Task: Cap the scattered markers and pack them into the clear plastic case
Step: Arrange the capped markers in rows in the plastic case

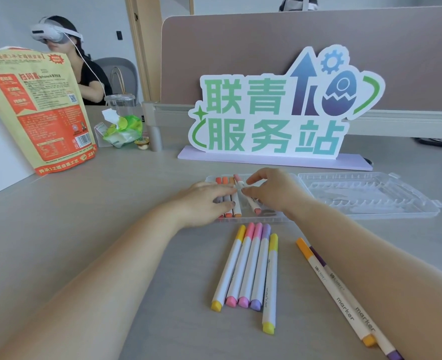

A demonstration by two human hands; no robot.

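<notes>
So, looking at a clear plastic marker case [266, 217] lying open on a grey tabletop [84, 229], with its clear ribbed lid [370, 196] flopped out flat to the right. Got a few orange-capped markers [225, 181] slotted side by side at the left end of the tray. Pinning those down with a flat left hand [207, 201], fingers straight. Pinching a white-barrelled marker with a pink cap [237, 179] between thumb and fingertip of the right hand [272, 193], right beside the slotted ones. Also a salmon-tipped marker [254, 207] loose in the tray, partly under that hand. Just in front of the case, a tidy row of five capped markers [248, 268]: yellow, pink, pink, purple, yellow. Off to the right, a pair of long markers [343, 306], orange-ended and purple-ended, lying touching. Further back, a white cut-out sign with green characters [272, 118] and, on the left, an orange-and-tan snack bag [40, 110].
</notes>
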